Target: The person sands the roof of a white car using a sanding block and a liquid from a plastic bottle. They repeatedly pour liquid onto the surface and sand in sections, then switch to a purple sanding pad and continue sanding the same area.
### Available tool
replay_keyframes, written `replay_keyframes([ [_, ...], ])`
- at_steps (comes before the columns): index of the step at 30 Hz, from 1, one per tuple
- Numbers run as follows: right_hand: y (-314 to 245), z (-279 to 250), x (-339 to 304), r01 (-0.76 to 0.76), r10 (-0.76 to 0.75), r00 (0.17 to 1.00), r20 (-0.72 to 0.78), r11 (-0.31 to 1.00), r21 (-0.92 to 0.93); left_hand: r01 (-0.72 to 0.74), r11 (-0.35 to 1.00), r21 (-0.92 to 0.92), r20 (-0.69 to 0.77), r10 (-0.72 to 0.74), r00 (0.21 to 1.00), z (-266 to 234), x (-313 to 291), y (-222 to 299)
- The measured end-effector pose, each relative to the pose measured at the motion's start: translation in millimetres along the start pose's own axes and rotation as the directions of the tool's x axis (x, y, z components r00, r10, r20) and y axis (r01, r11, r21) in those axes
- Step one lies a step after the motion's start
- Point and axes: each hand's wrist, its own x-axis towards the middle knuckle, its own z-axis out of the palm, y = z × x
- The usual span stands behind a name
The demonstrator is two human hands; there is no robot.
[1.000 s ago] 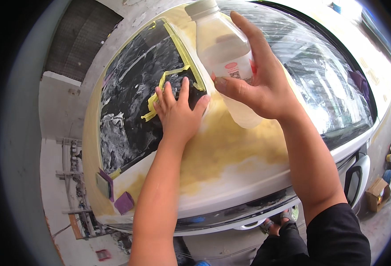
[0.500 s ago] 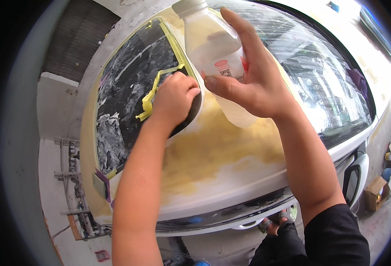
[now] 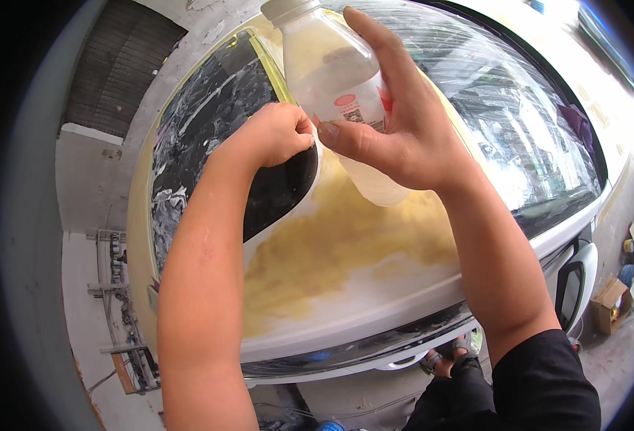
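My right hand (image 3: 410,140) is wrapped round a clear plastic bottle (image 3: 331,68) with a white cap, a red-and-white label and pale liquid inside. It tilts over a car roof (image 3: 360,244) patched in white and yellow-brown. My left hand (image 3: 277,133) is closed, thumb against bent fingers, at the rounded edge of a dark roof panel (image 3: 281,187). Yellow masking tape (image 3: 270,68) runs along that edge up to the left hand; its loose part is hidden behind the hand and forearm. White smears and wrinkled film cover much of the panel.
The car's windshield (image 3: 504,108), under streaky clear film, lies to the right, with a side mirror (image 3: 575,287) at lower right. A cardboard box (image 3: 610,305) and clutter stand on the floor beyond. Metal racking (image 3: 119,302) is at left. Another person's sandalled feet (image 3: 446,359) show below.
My left hand has shifted left and turned at the panel edge. The loose crumpled tape that hung beside it is out of sight. The bottle and right hand have drifted slightly left.
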Motion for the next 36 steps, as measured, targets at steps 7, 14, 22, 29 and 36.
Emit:
replay_keyframes([
  [7,-15,3,-2,-0.187,0.192,0.981,-0.029,0.975,0.122,0.06,0.997,-0.049,0.024,-0.059,0.998,-7,-11,1],
  [14,-22,1,-2,-0.135,0.135,0.991,-0.021,0.99,0.041,0.037,0.997,-0.06,0.092,-0.032,0.995,-10,2,1],
  [22,-14,0,0,-0.102,0.102,0.995,-0.008,0.993,0.054,-0.004,0.996,0.088,0.099,-0.004,0.995,-16,-5,10],
  [29,-22,-2,-3,-0.125,0.126,0.992,-0.01,0.992,0.007,0.031,0.999,-0.019,0.089,-0.029,0.996,-17,-7,9],
  [36,-13,3,5,-0.045,0.045,0.999,-0.011,0.999,0.024,0.036,0.999,-0.032,0.075,-0.033,0.997,-13,-5,5],
])
